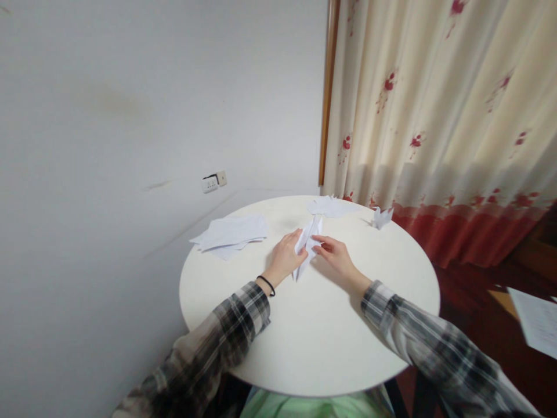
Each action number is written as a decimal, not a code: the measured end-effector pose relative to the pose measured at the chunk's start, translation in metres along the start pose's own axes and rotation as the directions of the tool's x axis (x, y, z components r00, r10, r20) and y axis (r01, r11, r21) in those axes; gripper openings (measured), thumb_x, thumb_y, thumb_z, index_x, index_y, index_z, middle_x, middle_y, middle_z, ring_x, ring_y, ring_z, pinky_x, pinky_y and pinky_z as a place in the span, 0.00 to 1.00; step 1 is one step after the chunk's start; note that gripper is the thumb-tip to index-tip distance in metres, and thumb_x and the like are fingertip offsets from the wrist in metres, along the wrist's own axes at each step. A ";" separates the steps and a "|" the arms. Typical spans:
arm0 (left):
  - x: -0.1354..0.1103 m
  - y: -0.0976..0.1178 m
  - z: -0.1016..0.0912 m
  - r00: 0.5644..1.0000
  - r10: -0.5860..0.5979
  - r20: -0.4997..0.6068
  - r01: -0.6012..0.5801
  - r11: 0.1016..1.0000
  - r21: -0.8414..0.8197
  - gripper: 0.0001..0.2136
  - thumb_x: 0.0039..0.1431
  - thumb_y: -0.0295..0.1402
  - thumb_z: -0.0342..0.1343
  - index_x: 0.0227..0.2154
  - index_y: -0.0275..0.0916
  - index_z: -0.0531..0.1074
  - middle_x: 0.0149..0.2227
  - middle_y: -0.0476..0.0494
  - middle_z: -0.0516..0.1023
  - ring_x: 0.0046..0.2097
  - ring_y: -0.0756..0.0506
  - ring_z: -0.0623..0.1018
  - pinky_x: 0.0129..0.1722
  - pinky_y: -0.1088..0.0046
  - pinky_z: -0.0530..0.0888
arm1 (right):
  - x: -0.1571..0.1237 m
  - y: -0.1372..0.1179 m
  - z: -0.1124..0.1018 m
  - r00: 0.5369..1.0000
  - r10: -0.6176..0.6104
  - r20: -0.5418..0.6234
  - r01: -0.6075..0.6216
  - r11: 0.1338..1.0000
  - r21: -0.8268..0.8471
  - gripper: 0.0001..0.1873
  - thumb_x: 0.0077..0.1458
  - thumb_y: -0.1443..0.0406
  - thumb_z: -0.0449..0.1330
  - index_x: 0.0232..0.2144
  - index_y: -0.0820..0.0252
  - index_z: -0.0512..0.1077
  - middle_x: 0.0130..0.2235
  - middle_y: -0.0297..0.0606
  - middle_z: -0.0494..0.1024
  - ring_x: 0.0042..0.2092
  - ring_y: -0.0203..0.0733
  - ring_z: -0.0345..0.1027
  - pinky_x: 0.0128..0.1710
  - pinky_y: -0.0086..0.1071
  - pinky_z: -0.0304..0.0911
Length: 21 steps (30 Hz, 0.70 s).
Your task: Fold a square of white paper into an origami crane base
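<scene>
A narrow, pointed piece of folded white paper (308,242) lies on the round white table (313,342), pointing away from me. My left hand (286,255) presses on its left side with the fingers closed over the paper's edge. My right hand (334,253) pinches its right edge with thumb and fingertips. Both arms wear plaid sleeves, and a black band circles my left wrist.
A loose stack of white sheets (232,233) lies at the table's left. Folded paper shapes (327,206) sit at the far edge, and a small one (382,217) to the right. A flowered curtain (439,116) hangs behind. A sheet of paper (537,319) is at the right.
</scene>
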<state>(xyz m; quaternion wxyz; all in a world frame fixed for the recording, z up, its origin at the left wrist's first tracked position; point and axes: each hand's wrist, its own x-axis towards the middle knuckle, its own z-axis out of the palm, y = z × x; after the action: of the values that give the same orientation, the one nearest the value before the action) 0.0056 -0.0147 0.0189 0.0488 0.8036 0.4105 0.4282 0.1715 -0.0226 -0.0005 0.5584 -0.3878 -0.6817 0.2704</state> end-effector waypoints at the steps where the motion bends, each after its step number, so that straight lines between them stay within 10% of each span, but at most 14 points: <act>1: 0.000 0.000 0.000 1.000 -0.002 0.003 0.002 1.000 -0.004 0.24 0.45 0.26 0.52 0.49 0.34 0.64 0.51 0.37 0.67 0.53 0.39 0.65 0.54 0.63 0.59 | 0.000 -0.001 0.000 1.000 -0.009 0.002 0.009 1.000 -0.012 0.17 0.47 0.61 0.58 0.41 0.58 0.72 0.40 0.40 0.75 0.31 0.37 0.68 0.35 0.33 0.64; 15: 0.000 -0.006 0.001 0.989 -0.144 0.019 0.140 0.980 0.144 0.21 0.55 0.24 0.43 0.53 0.34 0.59 0.46 0.35 0.72 0.46 0.43 0.72 0.47 0.67 0.66 | -0.008 -0.023 0.002 0.990 -0.109 0.095 0.106 0.994 0.030 0.24 0.50 0.59 0.56 0.50 0.56 0.63 0.38 0.39 0.75 0.33 0.37 0.70 0.36 0.33 0.65; 21: 0.004 -0.017 0.006 0.956 -0.293 -0.030 0.285 0.946 -0.152 0.17 0.54 0.22 0.43 0.47 0.36 0.66 0.44 0.40 0.74 0.44 0.45 0.73 0.46 0.69 0.67 | -0.005 -0.022 -0.004 0.988 -0.027 -0.151 0.039 0.996 0.079 0.23 0.52 0.56 0.53 0.49 0.57 0.58 0.35 0.38 0.72 0.31 0.36 0.68 0.33 0.33 0.64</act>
<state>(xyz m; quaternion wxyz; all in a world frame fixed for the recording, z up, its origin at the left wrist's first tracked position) 0.0009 0.0014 0.0106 0.1591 0.7176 0.4926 0.4660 0.1706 -0.0392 0.0152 0.6279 -0.3725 -0.6325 0.2588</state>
